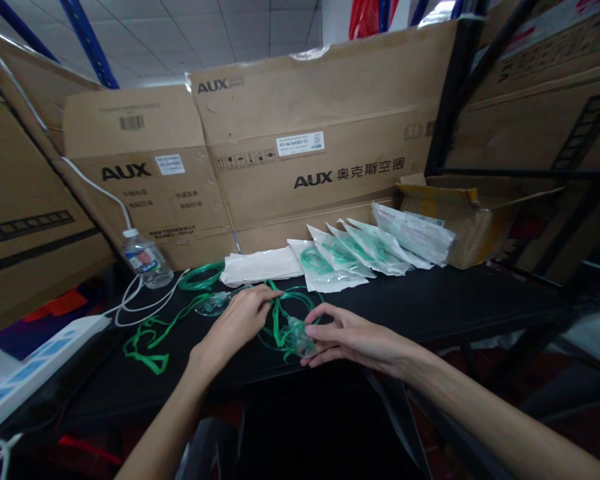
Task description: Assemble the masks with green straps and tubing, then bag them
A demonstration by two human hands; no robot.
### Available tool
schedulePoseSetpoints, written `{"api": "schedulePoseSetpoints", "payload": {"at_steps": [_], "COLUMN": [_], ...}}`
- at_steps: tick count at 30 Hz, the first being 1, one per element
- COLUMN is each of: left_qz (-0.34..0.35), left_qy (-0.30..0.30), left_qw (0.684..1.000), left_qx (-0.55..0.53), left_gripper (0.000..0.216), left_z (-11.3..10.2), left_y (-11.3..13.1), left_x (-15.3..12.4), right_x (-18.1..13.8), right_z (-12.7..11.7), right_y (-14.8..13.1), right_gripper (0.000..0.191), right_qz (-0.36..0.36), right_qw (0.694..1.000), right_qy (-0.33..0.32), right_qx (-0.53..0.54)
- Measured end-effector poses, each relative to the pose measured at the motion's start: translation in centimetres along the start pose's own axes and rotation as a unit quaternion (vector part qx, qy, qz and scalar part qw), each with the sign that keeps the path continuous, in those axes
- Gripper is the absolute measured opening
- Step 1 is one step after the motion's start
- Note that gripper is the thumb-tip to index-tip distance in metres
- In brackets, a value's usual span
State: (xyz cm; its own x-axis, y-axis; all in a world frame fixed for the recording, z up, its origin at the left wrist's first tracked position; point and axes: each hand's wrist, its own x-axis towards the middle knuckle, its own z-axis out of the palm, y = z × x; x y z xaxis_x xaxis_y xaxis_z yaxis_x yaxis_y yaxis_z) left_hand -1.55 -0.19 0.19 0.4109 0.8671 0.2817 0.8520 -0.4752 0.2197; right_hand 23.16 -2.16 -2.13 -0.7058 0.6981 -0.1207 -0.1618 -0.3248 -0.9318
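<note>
Although the packets (337,281) already hold tubing (316,259), one mask (212,305) left of them lies unbagged; another mask (300,341), before them, is grasped by the right hand (353,338), left hand (244,311) at a strap (276,319) (grip unclear).

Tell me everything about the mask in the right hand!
The mask is cup-shaped and looks like clear, greenish plastic. A green strap lies beside it; green tubing loops behind. The right hand grasps its right side, near the front edge of the black table. Whether it touches the table is unclear.
</note>
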Motion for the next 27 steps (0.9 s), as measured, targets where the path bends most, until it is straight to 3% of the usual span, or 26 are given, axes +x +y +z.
{"api": "schedulePoseSetpoints", "payload": {"at_steps": [5,10,14,18,24,27], "left_qz": [0.039,0.055,0.089,0.082,0.045,0.061], "left_qy": [-0.024,-0.025,-0.002,-0.047,-0.054,-0.038], "left_qw": [0.999,0.998,0.995,0.995,0.997,0.997], "left_qx": [-0.014,-0.001,0.041,0.018,0.009,0.004], "left_gripper": [0.049,0.042,0.034,0.041,0.052,0.039], "left_z": [1.0,1.7,1.9,1.7,2.0,2.8], "left_y": [0.8,1.1,0.7,0.9,1.9,2.0], "left_x": [0.2,-0.9,-2.0,-4.0,-6.9,-7.2], "right_x": [-0.1,0.1,0.0,-0.8,-1.5,-1.5], "right_z": [0.3,0.1,0.4,1.1,0.7,0.0], "right_y": [1.1,3.1,4.4,4.5,4.3,4.0], "right_gripper": [0.067,0.093,0.069,0.050,0.044,0.045], "right_qz": [-0.018,-0.043,-0.091,-0.117,-0.104,-0.089], "right_qw": [1.000,0.995,0.973,0.949,0.972,0.981], "right_qy": [0.014,0.013,0.051,0.085,0.061,0.047], "right_qx": [-0.007,-0.092,-0.204,-0.279,-0.199,-0.166]}}
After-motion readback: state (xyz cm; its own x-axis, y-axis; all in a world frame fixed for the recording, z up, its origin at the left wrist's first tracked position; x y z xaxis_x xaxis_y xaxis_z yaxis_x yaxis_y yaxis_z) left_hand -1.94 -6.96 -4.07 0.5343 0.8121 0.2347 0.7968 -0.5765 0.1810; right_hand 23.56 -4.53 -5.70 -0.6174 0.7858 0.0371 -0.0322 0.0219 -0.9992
